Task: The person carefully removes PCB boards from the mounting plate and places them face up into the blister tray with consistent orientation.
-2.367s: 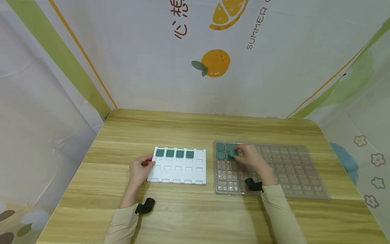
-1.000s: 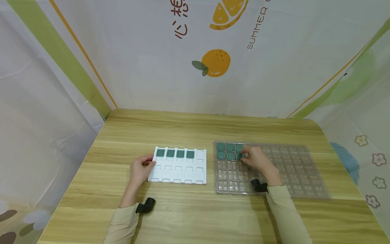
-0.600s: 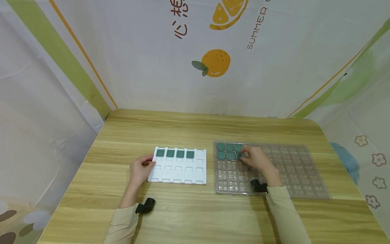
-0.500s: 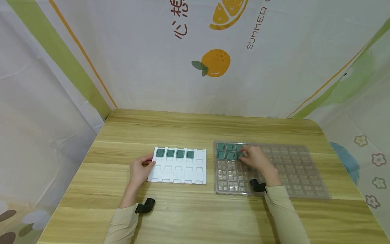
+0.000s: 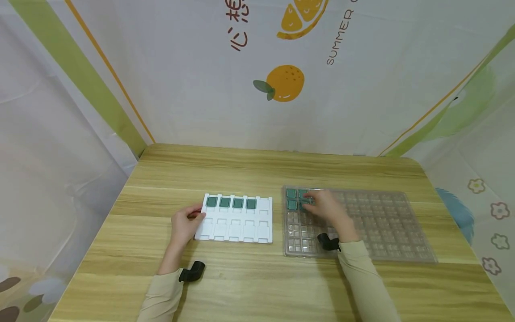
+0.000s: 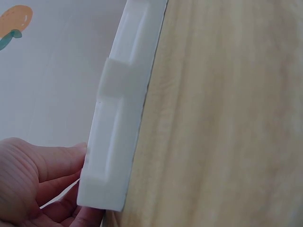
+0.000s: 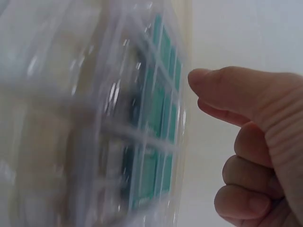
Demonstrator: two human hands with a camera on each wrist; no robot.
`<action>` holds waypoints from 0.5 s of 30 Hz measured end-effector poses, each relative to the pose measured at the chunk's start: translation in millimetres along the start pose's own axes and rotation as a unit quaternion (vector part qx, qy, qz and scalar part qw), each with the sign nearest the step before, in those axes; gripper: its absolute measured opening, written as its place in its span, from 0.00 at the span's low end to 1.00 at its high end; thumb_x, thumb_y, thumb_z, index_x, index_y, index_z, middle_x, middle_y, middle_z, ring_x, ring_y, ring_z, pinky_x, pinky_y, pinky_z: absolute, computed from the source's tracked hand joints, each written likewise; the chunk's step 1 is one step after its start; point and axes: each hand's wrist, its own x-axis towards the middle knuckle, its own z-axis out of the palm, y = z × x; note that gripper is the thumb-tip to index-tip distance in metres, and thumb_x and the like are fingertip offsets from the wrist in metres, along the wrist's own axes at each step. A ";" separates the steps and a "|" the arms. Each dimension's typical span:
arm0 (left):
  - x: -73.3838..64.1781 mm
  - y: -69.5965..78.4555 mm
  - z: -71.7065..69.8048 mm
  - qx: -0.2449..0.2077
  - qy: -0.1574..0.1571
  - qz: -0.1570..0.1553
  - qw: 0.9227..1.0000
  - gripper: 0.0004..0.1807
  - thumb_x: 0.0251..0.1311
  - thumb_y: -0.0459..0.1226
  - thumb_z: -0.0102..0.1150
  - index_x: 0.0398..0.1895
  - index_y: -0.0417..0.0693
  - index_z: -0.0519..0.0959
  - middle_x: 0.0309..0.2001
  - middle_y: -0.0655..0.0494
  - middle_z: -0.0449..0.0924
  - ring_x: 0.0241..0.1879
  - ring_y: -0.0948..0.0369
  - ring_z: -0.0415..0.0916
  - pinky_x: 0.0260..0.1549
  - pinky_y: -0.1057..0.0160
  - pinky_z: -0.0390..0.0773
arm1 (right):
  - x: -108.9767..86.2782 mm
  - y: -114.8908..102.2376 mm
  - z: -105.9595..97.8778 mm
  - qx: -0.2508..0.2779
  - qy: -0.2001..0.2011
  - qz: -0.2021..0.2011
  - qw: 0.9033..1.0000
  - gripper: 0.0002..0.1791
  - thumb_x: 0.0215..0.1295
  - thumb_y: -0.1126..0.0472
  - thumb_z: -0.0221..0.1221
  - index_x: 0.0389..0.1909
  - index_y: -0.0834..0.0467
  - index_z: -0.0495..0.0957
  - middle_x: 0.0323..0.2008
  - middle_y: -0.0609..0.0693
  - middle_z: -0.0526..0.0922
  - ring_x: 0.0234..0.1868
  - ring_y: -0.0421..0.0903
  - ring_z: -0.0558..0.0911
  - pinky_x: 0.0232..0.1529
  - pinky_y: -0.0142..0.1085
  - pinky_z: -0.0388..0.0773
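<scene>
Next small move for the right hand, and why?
Probably bring the right hand to the white tray and pinch its rightmost green chip: that hand appears to hold nothing, four chips sit in that tray, and the left hand grips its edge.

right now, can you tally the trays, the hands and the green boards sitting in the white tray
Trays: 2 (white tray, clear tray)
Hands: 2 (left hand, right hand)
Green boards in the white tray: 4
Total: 8
</scene>
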 end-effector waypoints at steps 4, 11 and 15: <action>0.1 -0.7 -0.2 -0.002 0.000 0.001 1.000 0.13 0.53 0.24 0.61 0.43 0.28 0.80 0.37 0.35 0.80 0.33 0.52 0.74 0.26 0.78 0.68 | 6.7 -10.7 2.3 0.004 -0.009 0.001 1.000 0.15 0.56 0.64 0.64 0.43 0.67 0.80 0.11 0.45 0.68 0.14 0.37 0.58 0.18 0.31 0.57; 0.4 0.0 -0.1 -0.006 0.004 0.012 1.000 0.13 0.52 0.24 0.61 0.42 0.28 0.80 0.36 0.35 0.81 0.32 0.54 0.75 0.26 0.78 0.69 | 16.1 -27.3 7.5 0.021 -0.021 -0.002 1.000 0.15 0.58 0.63 0.64 0.44 0.66 0.80 0.12 0.43 0.64 0.14 0.37 0.57 0.18 0.30 0.57; 0.7 0.2 0.0 -0.008 0.009 0.028 1.000 0.12 0.51 0.22 0.61 0.41 0.27 0.80 0.34 0.34 0.81 0.30 0.53 0.76 0.25 0.77 0.69 | 22.2 -36.1 11.7 0.042 -0.027 -0.009 0.999 0.14 0.59 0.65 0.62 0.45 0.67 0.80 0.09 0.45 0.62 0.13 0.37 0.54 0.18 0.30 0.57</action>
